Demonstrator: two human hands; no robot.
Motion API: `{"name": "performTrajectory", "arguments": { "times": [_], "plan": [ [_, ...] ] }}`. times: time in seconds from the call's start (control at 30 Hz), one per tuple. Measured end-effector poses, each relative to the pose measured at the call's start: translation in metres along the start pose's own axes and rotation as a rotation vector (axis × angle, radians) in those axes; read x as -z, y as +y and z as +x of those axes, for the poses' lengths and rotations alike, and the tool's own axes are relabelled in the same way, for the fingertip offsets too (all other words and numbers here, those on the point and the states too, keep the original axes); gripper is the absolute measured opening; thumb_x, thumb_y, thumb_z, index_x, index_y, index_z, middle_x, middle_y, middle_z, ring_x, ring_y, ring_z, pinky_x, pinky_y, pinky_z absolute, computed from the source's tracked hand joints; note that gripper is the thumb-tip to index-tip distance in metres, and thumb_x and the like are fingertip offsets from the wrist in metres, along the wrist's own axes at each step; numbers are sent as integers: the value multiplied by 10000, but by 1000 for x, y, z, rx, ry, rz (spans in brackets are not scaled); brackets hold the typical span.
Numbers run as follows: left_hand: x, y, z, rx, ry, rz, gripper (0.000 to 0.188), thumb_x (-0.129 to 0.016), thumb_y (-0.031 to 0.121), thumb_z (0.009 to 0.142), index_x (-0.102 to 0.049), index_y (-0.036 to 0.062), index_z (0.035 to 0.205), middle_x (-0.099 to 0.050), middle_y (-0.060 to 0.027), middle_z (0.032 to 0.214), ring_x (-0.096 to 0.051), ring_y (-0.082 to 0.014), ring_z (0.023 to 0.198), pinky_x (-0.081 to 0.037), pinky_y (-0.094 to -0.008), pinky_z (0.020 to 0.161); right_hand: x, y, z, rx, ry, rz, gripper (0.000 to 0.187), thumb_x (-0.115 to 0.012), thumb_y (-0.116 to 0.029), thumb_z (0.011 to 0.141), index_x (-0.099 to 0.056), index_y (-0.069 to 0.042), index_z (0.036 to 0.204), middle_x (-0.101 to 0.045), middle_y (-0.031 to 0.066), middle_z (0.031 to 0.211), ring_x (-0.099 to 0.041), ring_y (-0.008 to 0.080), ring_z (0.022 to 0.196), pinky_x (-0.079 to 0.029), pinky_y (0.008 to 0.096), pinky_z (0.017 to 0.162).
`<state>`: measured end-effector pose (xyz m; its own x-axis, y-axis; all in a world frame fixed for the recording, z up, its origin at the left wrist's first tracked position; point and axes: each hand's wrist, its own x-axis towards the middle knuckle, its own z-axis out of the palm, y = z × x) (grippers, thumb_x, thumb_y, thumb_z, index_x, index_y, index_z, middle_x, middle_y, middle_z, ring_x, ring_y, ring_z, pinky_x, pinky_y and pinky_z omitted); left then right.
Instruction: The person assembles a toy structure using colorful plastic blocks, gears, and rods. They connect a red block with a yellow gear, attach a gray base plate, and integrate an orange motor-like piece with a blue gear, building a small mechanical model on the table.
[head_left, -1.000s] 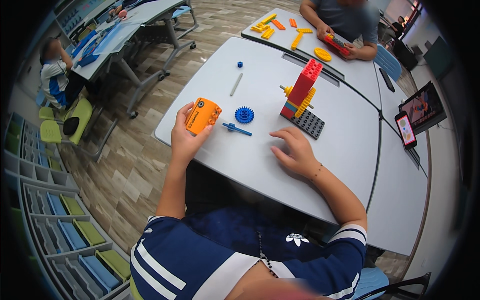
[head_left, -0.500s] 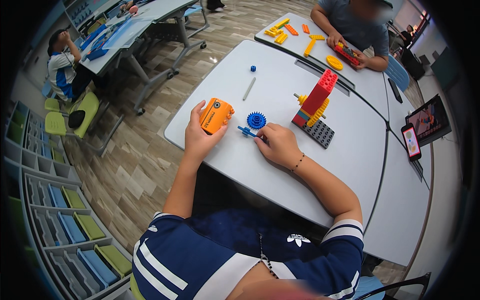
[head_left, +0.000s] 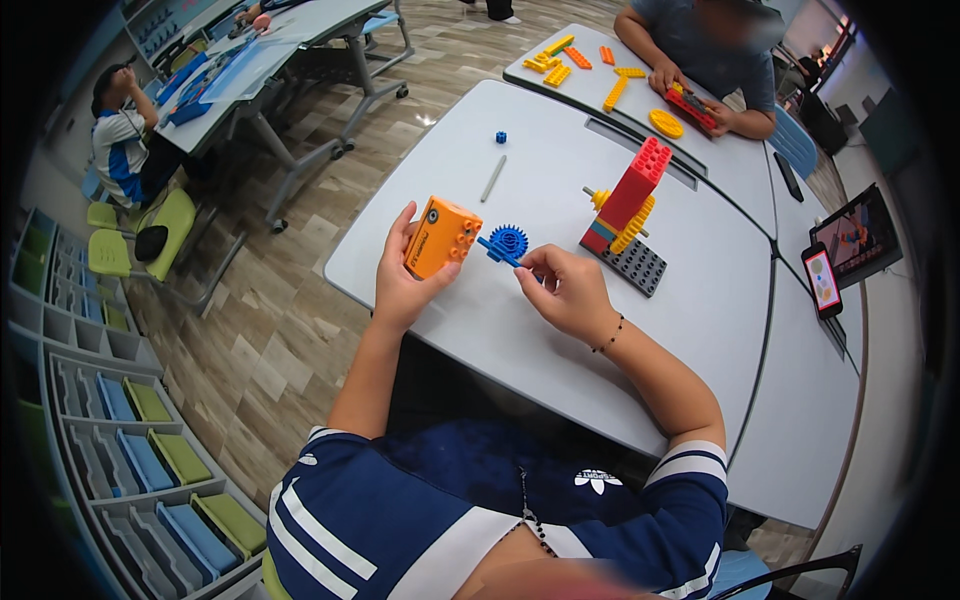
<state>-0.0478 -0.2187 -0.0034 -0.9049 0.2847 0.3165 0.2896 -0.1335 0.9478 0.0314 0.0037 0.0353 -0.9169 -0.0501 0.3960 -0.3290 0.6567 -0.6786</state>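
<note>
My left hand is wrapped round an orange battery box, a block with studs on its right side. Between the fingertips of my right hand is a blue axle, its tip close to the box's studded side; whether the two touch, I cannot tell. Just behind the axle lies a blue gear. Farther back on the white table are a grey rod and a small blue gear. Right of my right hand stands a red brick tower with a yellow gear on a dark studded plate.
Across the table a person handles a red brick piece, with yellow beams and a yellow wheel nearby. A phone leans before a screen at right. Shelves with trays stand at left.
The battery box has turned so its studded side shows more. My right hand has lifted the blue axle and brought it nearer the box.
</note>
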Motion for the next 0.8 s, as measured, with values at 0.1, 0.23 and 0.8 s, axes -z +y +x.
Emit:
{"name": "performTrajectory", "arguments": {
  "times": [0.1,0.23,0.8],
  "plan": [
    [-6,0,0,-76,-29,87,853,-790,159,723,-328,-37,1412,-479,-129,1233,-519,-198,1139,-441,-321,969,2,-5,0,53,29,-38,120,-693,-168,820,-632,-66,839,-633,44,623,-579,144,476,-447,265,462],
    [-8,-1,-2,-153,-33,182,837,-798,157,703,-359,-27,1392,-450,-129,1245,-484,-224,1185,-420,-346,1000,5,-7,0,61,27,-43,117,-690,-155,822,-623,-60,836,-626,54,620,-584,156,485,-457,276,470],
    [-14,4,-6,-276,-84,391,767,-779,102,701,-396,-39,1350,-467,-116,1184,-539,-195,1098,-467,-320,932,8,-12,-2,227,22,-110,115,-668,-39,816,-562,-12,851,-603,115,664,-580,257,538,-460,345,502]
  ]
}}
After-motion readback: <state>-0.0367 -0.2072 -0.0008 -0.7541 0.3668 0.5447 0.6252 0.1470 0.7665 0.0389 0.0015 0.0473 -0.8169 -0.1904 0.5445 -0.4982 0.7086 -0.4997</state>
